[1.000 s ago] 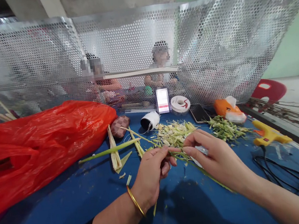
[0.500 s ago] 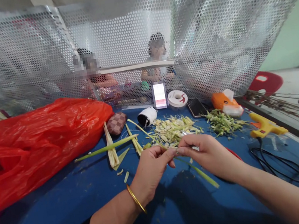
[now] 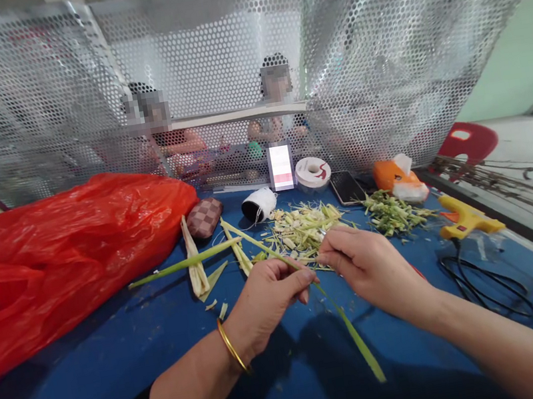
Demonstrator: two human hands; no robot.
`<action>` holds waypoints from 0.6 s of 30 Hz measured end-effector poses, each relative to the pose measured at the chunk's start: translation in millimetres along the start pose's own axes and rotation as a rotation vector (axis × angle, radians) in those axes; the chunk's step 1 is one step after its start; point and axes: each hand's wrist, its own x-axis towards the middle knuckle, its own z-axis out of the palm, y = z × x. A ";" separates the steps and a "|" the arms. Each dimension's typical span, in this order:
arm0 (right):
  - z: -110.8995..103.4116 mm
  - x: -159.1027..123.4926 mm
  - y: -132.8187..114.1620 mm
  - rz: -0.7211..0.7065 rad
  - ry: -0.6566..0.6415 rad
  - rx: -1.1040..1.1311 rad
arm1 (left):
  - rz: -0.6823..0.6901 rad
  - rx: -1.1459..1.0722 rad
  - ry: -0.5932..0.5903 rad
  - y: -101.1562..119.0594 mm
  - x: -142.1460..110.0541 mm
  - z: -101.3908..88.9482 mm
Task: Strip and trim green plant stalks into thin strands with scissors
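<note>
My left hand (image 3: 273, 289), with a gold bangle on its wrist, pinches a long, narrow green leaf strip (image 3: 356, 337) between thumb and fingers. One end of the strip runs up and left past my fingers; the wider end hangs down to the right over the blue table. Beside it, slightly higher and apart from the strip, is my right hand (image 3: 365, 265). Its fingers are closed, with a small shiny bit showing near the fingertips; what they hold is mostly hidden. A pile of pale green plant scraps (image 3: 296, 228) lies just beyond both hands.
Left lies a red plastic bag (image 3: 77, 250) beside a checkered pouch (image 3: 205, 218). A thread spool (image 3: 260, 206), ribbon roll (image 3: 313, 173), dark phone (image 3: 347, 187) and tissue pack (image 3: 400, 180) line the back. A yellow glue gun (image 3: 469, 216) with its black cord lies right. People sit behind the perforated screen.
My right hand has come away from my left fingertips, moving slightly up. The strip's lower end has swung down and hangs more steeply. The view has shifted slightly.
</note>
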 end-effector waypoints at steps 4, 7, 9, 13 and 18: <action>1.6 2.5 2.8 0.007 0.007 0.004 | -0.024 -0.033 -0.009 0.8 0.3 -0.9; -0.9 3.3 4.8 -0.039 0.060 0.001 | -0.033 -0.111 0.009 3.1 -0.7 -1.6; -4.8 1.4 3.2 -0.075 0.207 -0.009 | -0.024 -0.197 0.019 4.8 -1.6 -2.4; -5.1 -7.9 -9.7 -0.067 0.330 0.062 | 0.017 -0.320 0.052 6.8 -2.4 -3.2; 27.7 -14.7 -26.0 0.280 -0.208 0.535 | 0.033 -0.442 0.145 6.5 -3.5 1.7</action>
